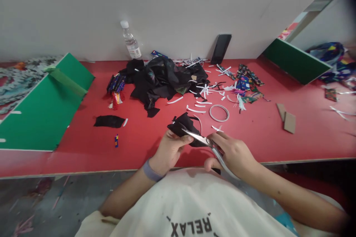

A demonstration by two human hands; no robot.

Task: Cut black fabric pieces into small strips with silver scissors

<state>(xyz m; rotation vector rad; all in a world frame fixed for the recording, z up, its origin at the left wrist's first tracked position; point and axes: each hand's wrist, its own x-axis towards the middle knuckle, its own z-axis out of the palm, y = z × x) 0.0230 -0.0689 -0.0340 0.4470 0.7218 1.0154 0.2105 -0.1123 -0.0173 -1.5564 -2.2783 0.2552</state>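
Note:
My left hand [170, 150] pinches a small piece of black fabric [183, 125] just above the red table's front edge. My right hand [233, 153] grips metal scissors [200, 140], whose blades point left and reach into the fabric beside my left thumb. A grey band sits on my left wrist. A roll of white tape [219, 113] lies on the table just behind my right hand.
A heap of black fabric [164, 77] lies mid-table with white paper strips [204, 92] and colourful scraps [246, 83]. A water bottle [130, 42] and dark phone [221, 48] lean on the wall. Green boards [44, 107] [296, 61] stand either side. Cardboard pieces [287, 118] lie right.

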